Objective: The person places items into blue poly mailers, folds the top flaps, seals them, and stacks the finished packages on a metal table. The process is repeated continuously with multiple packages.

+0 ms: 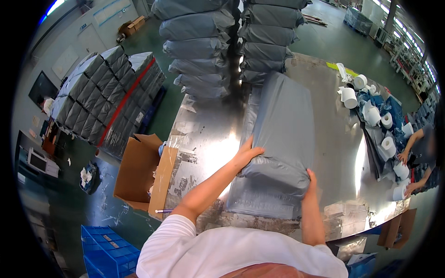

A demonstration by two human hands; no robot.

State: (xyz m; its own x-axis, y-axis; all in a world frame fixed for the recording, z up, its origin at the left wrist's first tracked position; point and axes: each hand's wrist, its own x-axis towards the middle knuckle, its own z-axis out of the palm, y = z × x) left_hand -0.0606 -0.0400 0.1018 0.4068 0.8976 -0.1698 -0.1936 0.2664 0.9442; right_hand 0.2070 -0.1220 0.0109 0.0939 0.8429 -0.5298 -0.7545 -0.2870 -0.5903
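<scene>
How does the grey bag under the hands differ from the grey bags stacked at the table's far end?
The grey bag in hand lies alone, lengthwise on the metal table, gripped at its near end by the left hand and right hand. The stacked grey bags sit crosswise in two tall columns, untouched. Both are plump, sealed grey plastic packages.

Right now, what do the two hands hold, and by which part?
Both hands, left hand and right hand, grip the grey padded bag at its near end corners.

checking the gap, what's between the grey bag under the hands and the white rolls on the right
Bare, shiny metal table separates the grey bag from the white rolls in the head view.
</scene>
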